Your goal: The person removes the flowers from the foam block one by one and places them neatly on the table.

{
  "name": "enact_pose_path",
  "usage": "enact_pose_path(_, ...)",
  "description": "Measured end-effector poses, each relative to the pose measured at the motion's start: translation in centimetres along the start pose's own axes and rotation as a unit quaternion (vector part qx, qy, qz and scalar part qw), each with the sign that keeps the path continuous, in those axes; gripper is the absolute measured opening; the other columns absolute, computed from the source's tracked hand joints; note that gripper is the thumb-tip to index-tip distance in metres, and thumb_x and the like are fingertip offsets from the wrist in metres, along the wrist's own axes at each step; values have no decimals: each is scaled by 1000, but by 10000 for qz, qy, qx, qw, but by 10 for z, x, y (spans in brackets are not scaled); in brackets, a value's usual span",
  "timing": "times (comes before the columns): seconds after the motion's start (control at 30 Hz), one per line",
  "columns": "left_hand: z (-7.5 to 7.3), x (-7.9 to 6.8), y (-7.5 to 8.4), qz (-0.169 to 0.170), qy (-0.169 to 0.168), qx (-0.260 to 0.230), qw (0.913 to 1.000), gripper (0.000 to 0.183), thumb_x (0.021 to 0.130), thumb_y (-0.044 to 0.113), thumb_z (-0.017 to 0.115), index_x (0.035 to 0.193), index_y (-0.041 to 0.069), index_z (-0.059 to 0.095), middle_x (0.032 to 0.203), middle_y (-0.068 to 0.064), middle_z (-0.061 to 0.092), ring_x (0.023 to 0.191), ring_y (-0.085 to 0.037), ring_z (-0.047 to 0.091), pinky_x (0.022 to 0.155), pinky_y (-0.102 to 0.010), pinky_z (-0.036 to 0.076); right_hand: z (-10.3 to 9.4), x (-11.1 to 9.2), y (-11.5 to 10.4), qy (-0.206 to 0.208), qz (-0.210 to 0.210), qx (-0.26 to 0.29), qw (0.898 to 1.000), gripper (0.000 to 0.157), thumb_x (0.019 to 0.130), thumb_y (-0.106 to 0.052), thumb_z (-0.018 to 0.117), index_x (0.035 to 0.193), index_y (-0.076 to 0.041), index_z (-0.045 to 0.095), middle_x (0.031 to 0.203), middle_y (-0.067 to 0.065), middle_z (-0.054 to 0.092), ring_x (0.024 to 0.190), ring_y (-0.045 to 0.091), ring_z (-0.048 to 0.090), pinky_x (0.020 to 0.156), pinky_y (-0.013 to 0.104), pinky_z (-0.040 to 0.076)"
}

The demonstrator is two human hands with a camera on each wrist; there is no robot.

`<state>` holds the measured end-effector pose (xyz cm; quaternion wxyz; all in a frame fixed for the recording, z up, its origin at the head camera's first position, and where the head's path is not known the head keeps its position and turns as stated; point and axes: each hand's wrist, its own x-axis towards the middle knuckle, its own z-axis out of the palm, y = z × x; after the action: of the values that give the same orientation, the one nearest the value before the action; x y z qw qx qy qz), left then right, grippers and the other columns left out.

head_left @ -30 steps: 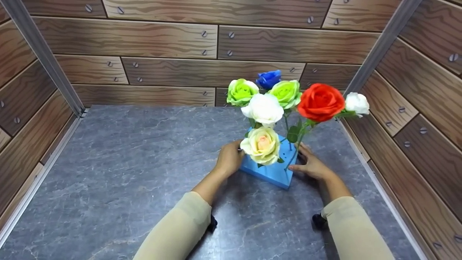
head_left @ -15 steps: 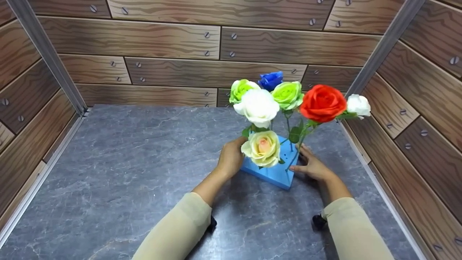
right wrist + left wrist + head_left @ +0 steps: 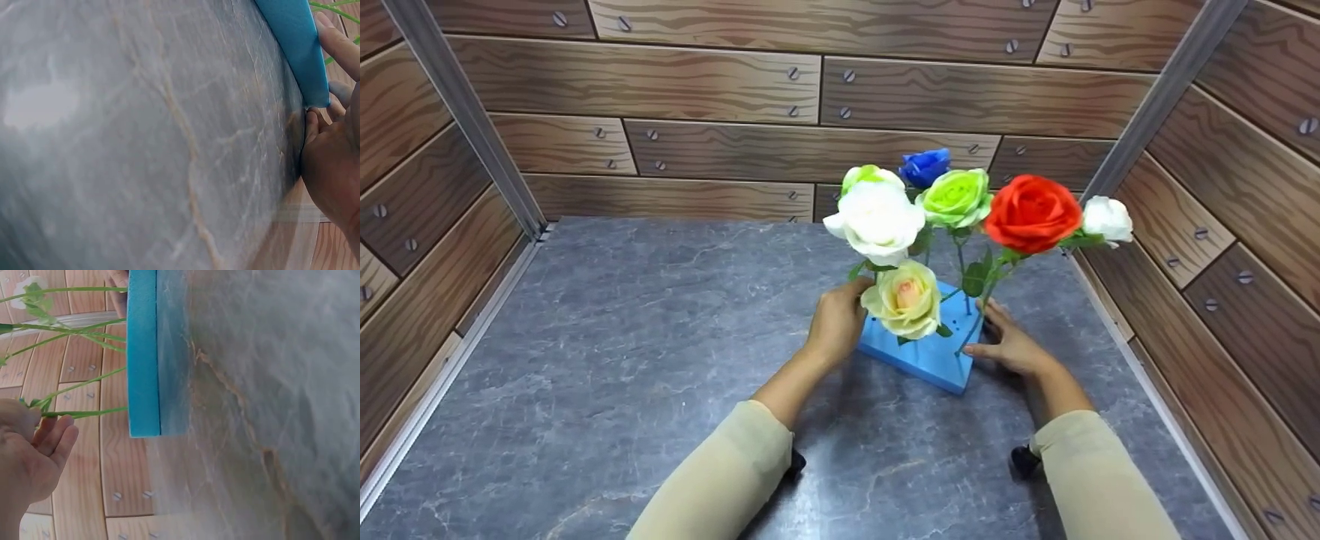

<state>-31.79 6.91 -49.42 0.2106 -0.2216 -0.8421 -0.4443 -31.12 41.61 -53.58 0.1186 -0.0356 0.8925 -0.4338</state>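
A blue block with holes (image 3: 911, 361) stands on the table, several artificial roses rising from it. My left hand (image 3: 837, 322) is at its left side. In the left wrist view that hand (image 3: 34, 450) pinches a green stem (image 3: 101, 412) above the block; the large white rose (image 3: 877, 223) leans left above it. A cream rose (image 3: 906, 298) partly covers the fingertips in the head view. My right hand (image 3: 1014, 346) grips the block's right side, with the thumb (image 3: 337, 45) at the top face and the other fingers low beside the edge.
Behind and right of the white rose are a blue rose (image 3: 925, 166), a green rose (image 3: 957, 198), a red rose (image 3: 1033, 214) and a smaller white rose (image 3: 1107, 220). Wood-patterned walls (image 3: 720, 86) enclose the grey marbled table (image 3: 645, 337) at the back and sides.
The large white rose has moved left, covering more of the green rose behind it. My left hand has shifted slightly; the right hand stays at the block.
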Motion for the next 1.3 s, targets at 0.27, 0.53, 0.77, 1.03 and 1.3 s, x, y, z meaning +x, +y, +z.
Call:
enact_pose_path(0.27, -17, -5, 6, -6, -46, 85, 10000, 13, 108, 13, 65, 113, 11, 77, 103, -7, 82, 92, -21, 78, 79, -38, 67, -1, -1, 0, -112, -35, -57, 9999, 112, 96, -29, 85, 174, -7, 8, 181, 24, -15, 167, 54, 2, 136, 68, 17)
enact_pose_path(0.53, -31, -9, 4, 53, 71, -161, 9998, 12, 108, 16, 67, 108, 8, 77, 103, -8, 82, 93, -21, 79, 82, -34, 67, 0, 0, 0, -105, 43, -208, 9997, 114, 96, -32, 86, 174, -5, 8, 182, 23, -14, 166, 55, 3, 135, 70, 19)
enact_pose_path(0.77, -39, -14, 2, 129, 48, -156, 9998, 11, 107, 15, 67, 109, 6, 74, 103, -10, 80, 91, -22, 78, 80, -35, 67, -1, 0, 1, -100, 2, -155, 9998, 113, 96, -29, 85, 173, -1, 7, 182, 23, -13, 165, 57, 8, 135, 69, 22)
enact_pose_path(1.03, -54, -20, -2, -268, -151, -237, 9992, 10, 109, 16, 65, 107, 8, 71, 108, -9, 78, 100, -23, 81, 87, -34, 69, -2, 1, 1, -141, -23, -121, 9998, 114, 96, -30, 85, 173, -1, 7, 182, 22, -14, 166, 56, 3, 136, 70, 17)
enact_pose_path(1.3, -69, -28, -8, -807, -344, -479, 9950, 15, 112, 16, 60, 115, 4, 69, 114, -13, 73, 104, -28, 81, 93, -40, 68, -1, 2, 2, -199, 84, 119, 9997, 114, 96, -30, 85, 173, -2, 5, 181, 22, -19, 166, 56, 1, 135, 70, 19)
